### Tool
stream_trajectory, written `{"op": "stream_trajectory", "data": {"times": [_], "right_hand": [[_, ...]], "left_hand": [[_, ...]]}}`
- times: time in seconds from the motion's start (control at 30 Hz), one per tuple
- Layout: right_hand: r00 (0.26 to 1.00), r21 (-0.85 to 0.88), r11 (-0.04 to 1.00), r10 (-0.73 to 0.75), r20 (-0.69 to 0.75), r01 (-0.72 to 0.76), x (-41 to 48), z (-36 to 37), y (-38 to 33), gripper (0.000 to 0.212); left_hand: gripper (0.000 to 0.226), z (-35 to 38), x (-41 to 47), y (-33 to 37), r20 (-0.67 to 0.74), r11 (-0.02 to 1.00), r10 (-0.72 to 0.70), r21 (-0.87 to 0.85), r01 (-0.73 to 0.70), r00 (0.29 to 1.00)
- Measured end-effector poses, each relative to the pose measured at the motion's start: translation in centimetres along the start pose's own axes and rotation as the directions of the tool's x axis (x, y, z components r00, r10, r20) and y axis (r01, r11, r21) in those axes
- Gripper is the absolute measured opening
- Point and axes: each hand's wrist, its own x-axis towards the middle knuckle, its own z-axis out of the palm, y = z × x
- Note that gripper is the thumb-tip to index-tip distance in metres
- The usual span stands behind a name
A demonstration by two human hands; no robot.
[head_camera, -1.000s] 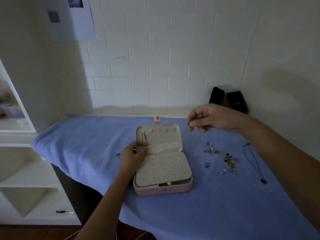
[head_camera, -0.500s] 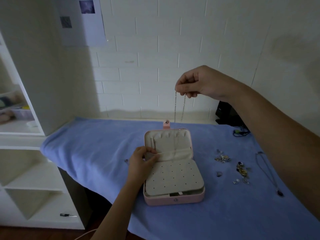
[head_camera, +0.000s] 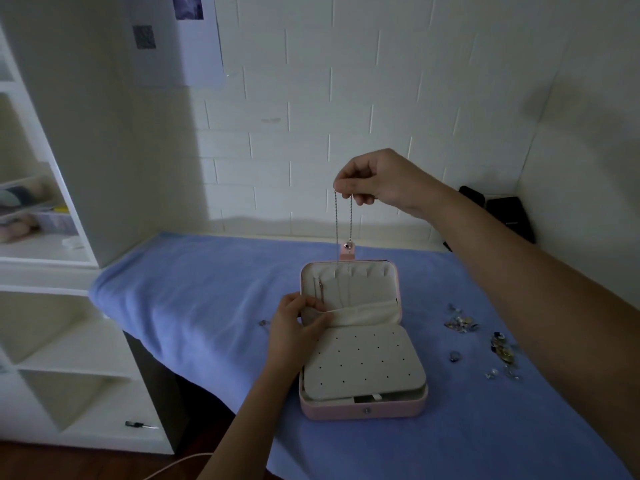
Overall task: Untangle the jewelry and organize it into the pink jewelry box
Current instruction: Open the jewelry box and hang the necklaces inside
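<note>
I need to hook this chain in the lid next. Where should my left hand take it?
Probably pinch both strands of the chain just below the right hand, coming from the left. There they hang straight, close together and free above the box; lower down they run faintly against the lid. The left hand must first release the pocket.

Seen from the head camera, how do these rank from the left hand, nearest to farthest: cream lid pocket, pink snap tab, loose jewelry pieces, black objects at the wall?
1. Cream lid pocket: pinched by the left hand.
2. Pink snap tab: far edge of the pink jewelry box.
3. Loose jewelry pieces: right of the box.
4. Black objects: far right corner.
</note>
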Motion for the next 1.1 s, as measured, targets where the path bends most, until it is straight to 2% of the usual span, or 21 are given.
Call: {"op": "stream_trajectory", "data": {"times": [0.63,0.87,1.0,1.1], "right_hand": [[1.000,-0.016,1.000,-0.023,-0.017,0.023,-0.6,3.8,3.7,0.012],[1.000,-0.032,0.999,0.004,-0.028,-0.005,-2.1,5.5,5.7,0.006],[0.985,-0.202,0.975,-0.115,-0.125,0.089,-2.4,6.9,7.8,0.003],[0.963,-0.320,0.931,-0.229,-0.141,0.174,-2.7,7.8,9.2,0.004]], "left_hand": [[0.019,0.2,0.2,-0.5,-0.002,1.000,0.021,-0.024,-0.021,1.000],[0.019,0.3,0.2,-0.5,-0.013,0.999,0.032,-0.013,-0.032,0.999],[0.017,0.3,0.2,-0.5,-0.010,1.000,0.017,-0.014,-0.017,1.000],[0.018,0.2,0.2,-0.4,-0.007,0.999,0.029,-0.015,-0.029,1.000]]}}
